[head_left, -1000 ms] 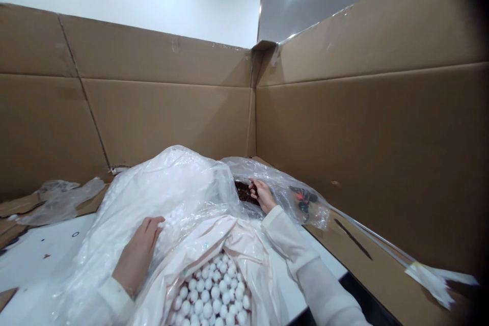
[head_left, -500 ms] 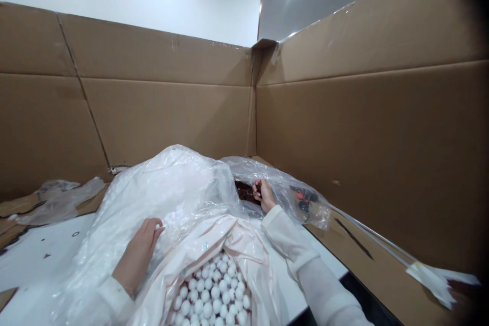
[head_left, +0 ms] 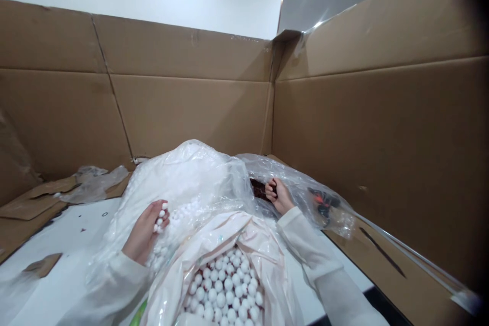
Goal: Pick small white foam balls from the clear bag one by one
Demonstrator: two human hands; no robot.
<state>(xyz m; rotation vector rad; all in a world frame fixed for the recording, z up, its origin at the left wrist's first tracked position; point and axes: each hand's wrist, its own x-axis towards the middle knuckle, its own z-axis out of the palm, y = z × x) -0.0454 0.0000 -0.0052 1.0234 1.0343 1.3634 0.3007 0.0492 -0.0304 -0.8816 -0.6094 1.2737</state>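
My left hand (head_left: pixel 142 234) is curled around several small white balls (head_left: pixel 162 214), at the mouth of a big clear bag (head_left: pixel 179 175) full of such balls. My right hand (head_left: pixel 281 197) is closed at a second clear bag (head_left: pixel 263 163), beside some dark brown loose material (head_left: pixel 259 188). A bit of that dark stuff seems to show between its fingers, too small to name. Nearest to me, between both forearms, a pinkish-white plastic bag (head_left: pixel 214 232) stands with its mouth wide. White balls (head_left: pixel 225 285) lie in it with reddish-brown bits among them.
Tall cardboard walls (head_left: pixel 191 107) rise behind and to the right (head_left: pixel 374 127). Crumpled clear plastic (head_left: pixel 95 183) and cardboard pieces lie at the left on the white surface (head_left: pixel 76 234). A black and red object (head_left: pixel 323 202) shows under plastic at the right.
My left hand has turned and risen slightly, and several white balls now show in its fingers. My right hand stays closed by the dark material. The whole view has shifted, moving the scene rightward.
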